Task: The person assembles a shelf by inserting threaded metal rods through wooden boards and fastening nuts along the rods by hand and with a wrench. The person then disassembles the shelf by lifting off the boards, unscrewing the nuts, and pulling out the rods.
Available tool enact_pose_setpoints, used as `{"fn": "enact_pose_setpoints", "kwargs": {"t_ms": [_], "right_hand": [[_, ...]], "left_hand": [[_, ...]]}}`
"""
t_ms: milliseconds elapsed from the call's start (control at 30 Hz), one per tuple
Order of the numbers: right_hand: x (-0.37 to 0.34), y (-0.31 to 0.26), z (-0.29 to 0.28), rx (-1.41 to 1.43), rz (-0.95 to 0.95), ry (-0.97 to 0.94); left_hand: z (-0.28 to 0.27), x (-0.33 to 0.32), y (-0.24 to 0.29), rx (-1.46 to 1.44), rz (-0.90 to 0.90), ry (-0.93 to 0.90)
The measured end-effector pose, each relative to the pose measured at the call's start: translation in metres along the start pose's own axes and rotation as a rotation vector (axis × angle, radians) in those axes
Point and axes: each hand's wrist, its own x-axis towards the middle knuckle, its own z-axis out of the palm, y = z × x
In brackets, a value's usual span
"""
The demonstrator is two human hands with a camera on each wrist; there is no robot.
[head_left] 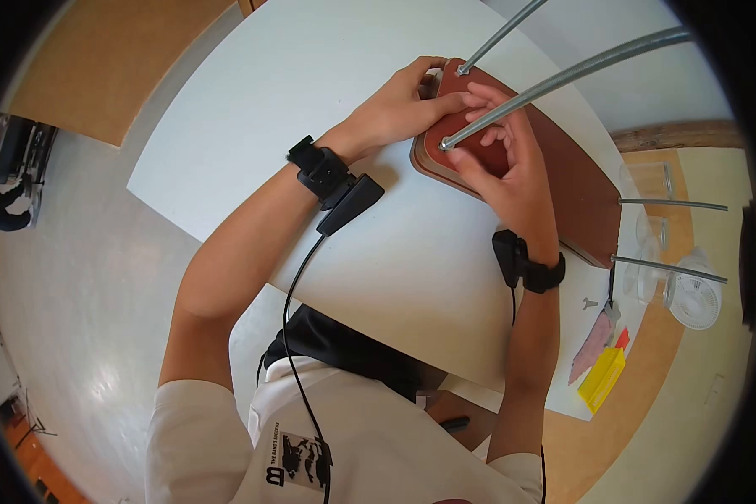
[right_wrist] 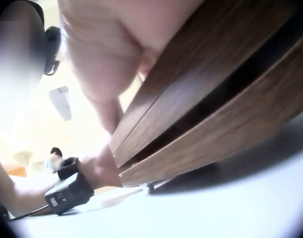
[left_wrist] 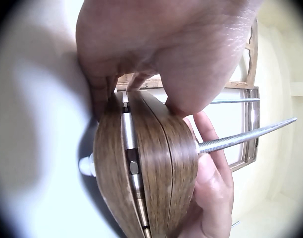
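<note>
Your left hand's (head_left: 396, 107) fingers clamp the wood-edged panel assembly's (head_left: 573, 176) end, near the table's (head_left: 235, 118) wall-side edge. Your right hand's (head_left: 519, 185) fingers: apart around a threaded rod (head_left: 563, 78), thumb by its base.

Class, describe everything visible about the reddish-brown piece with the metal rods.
The reddish-brown piece is long, with rounded corners and wood-grain edges that look like wood or laminate. Metal parts show in a gap between its layers. It lies broad side down over the white table, a small white foot beneath. Four metal rods rise from it, two near each end. The left hand grips one end; the right thumb is at a rod's base.
</note>
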Motion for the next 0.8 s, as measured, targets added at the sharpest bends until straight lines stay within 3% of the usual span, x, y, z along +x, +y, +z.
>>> {"fn": "enact_pose_setpoints", "kwargs": {"t_ms": [33,100,200,333,400,500,633,733,800], "right_hand": [[0.001,0.002,-0.003,0.000,-0.001,0.000],[0.003,0.006,-0.008,0.266,0.102,0.023],[0.001,0.000,-0.002,0.084,-0.016,0.027],[0.000,-0.001,0.001,-0.025,0.003,0.032],[0.002,0.010,-0.004,0.197,0.076,0.031],[0.002,0.008,-0.002,0.252,0.067,0.071],[0.001,-0.008,0.000,-0.009,-0.030,0.010],[0.002,0.004,-0.003,0.074,0.025,-0.005],[0.003,0.009,-0.007,0.277,0.090,0.027]], "left_hand": [[0.000,0.000,0.000,0.012,-0.009,-0.001],[-0.001,0.000,0.000,0.024,-0.018,-0.001],[0.000,0.000,0.002,0.036,-0.016,0.010],[-0.001,0.000,0.001,0.008,-0.021,-0.005],[-0.001,0.000,0.000,0.004,-0.023,-0.007],[-0.001,0.000,-0.001,0.051,-0.033,0.004],[-0.001,0.001,-0.004,0.008,-0.002,0.007],[-0.001,0.002,-0.004,0.020,-0.012,0.005],[-0.001,0.002,-0.004,0.030,-0.029,0.001]]}}
